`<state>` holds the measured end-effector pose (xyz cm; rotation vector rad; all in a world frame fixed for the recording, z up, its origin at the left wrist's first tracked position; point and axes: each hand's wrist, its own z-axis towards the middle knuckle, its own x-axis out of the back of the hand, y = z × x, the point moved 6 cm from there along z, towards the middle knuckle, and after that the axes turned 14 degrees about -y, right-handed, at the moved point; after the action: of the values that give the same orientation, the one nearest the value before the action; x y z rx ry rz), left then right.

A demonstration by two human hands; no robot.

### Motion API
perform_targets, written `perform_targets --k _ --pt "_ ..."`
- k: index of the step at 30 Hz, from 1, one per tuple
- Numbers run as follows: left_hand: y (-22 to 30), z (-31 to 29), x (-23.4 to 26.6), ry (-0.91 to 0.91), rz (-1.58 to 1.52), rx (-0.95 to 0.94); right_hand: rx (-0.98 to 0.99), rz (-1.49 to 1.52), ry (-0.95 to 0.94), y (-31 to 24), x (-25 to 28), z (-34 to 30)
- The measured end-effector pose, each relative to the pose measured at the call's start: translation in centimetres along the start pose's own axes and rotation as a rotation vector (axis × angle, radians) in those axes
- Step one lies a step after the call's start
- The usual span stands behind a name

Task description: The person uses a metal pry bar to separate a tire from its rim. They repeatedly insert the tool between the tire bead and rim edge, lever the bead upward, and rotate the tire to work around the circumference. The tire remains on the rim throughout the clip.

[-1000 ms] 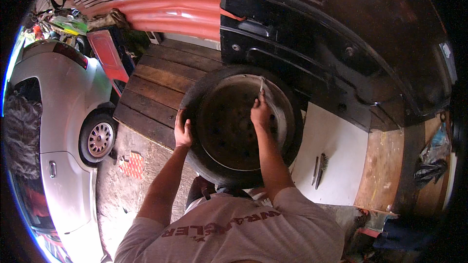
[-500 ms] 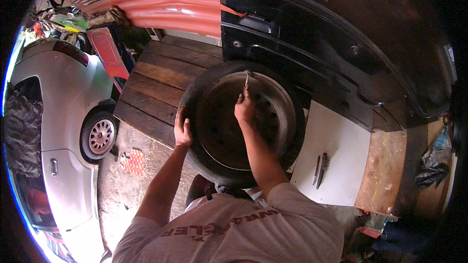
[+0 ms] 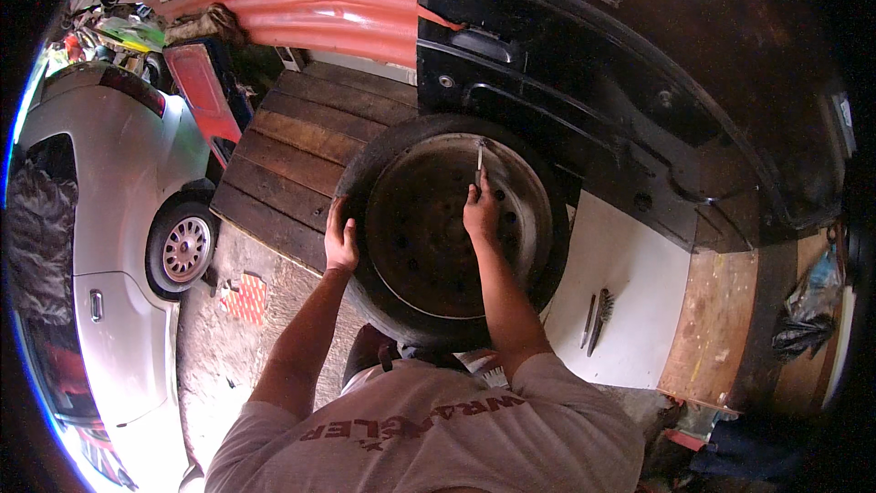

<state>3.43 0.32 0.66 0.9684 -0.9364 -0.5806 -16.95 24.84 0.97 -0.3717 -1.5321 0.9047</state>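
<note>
A car wheel with a black tyre [image 3: 374, 303] leans or lies in front of me, the hollow of its dusty steel rim [image 3: 411, 228] facing up at me. My left hand [image 3: 341, 239] rests against the tyre's left side, its fingers stretched along the rubber. My right hand [image 3: 481, 213] is closed round the handle of a slim tool with a pale shaft [image 3: 480, 157]. The tool's tip touches or nearly touches the rim's far edge; its exact kind is too small to make out.
A wire brush [image 3: 600, 321] and a thin dark tool [image 3: 587, 321] lie on a white board [image 3: 630, 283] at right. Behind the wheel are wooden planks [image 3: 301, 137] and a large black panel [image 3: 584, 82]. A silver car [image 3: 128, 219] stands at left.
My right hand has shifted slightly right with the tool, its tip moving along the rim's far edge. My left hand stays against the tyre.
</note>
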Motion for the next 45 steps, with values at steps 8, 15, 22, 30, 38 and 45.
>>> perform_targets --k 8,15,22,30,38,45 --pt "-0.2 0.0 -0.2 0.02 0.033 -0.005 -0.379 0.059 -0.41 -5.5 -3.4 0.6" --pt "2.3 0.9 -0.2 -0.025 0.018 -0.059 -0.073 -0.131 -0.25 -2.8 0.5 1.4" --pt "0.3 0.5 -0.3 0.008 -0.007 -0.026 -0.071 0.097 0.184 1.3 3.5 -1.6" --pt "0.7 0.7 -0.6 -0.006 -0.016 -0.01 -0.163 0.08 -0.169 -3.6 -2.9 0.6" --pt "-0.2 0.2 -0.2 0.005 -0.004 -0.021 -0.146 0.096 0.011 1.7 0.4 0.4" --pt "0.9 0.9 -0.6 -0.019 0.012 -0.041 -0.11 0.08 -0.129 -2.8 -3.2 1.1"
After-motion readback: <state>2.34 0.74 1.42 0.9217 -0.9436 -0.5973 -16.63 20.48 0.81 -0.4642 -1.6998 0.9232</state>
